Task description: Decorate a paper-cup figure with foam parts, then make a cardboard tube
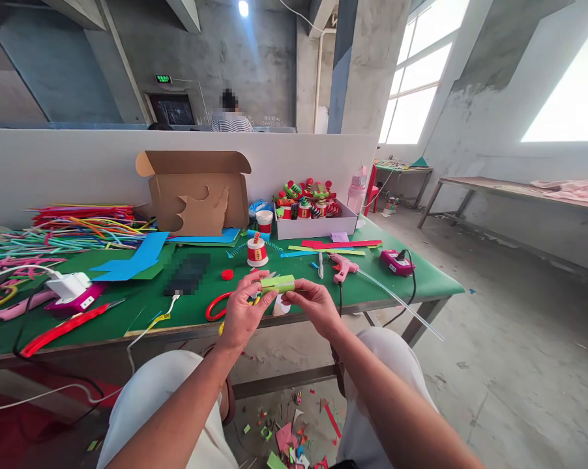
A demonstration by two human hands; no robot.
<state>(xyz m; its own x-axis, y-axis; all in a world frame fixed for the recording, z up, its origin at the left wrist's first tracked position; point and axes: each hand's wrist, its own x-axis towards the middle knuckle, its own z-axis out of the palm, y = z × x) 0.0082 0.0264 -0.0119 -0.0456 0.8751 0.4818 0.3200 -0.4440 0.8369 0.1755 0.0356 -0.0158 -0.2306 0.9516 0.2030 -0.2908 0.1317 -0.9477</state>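
Observation:
A light green paper piece [278, 283] is held between both hands above the front edge of the green table. My left hand [244, 311] pinches its left end, and my right hand [316, 304] grips the right end between thumb and fingers. Red-handled scissors [216, 306] lie just left of and partly behind my left hand. Behind the hands stands an upside-down red and white paper cup [257, 251] with a small orange piece on top. A red round cap [227, 274] sits to its left. The pink glue gun [343, 267] rests to the right of my right hand.
A white box [316, 227] holds several decorated cups. Cardboard [196, 189] leans on the partition. Pipe cleaners [83, 228], blue paper [137, 257], a dark blurred device [186, 275] and a red cutter [64, 331] lie left. Power strips and cables flank the table; a person sits beyond.

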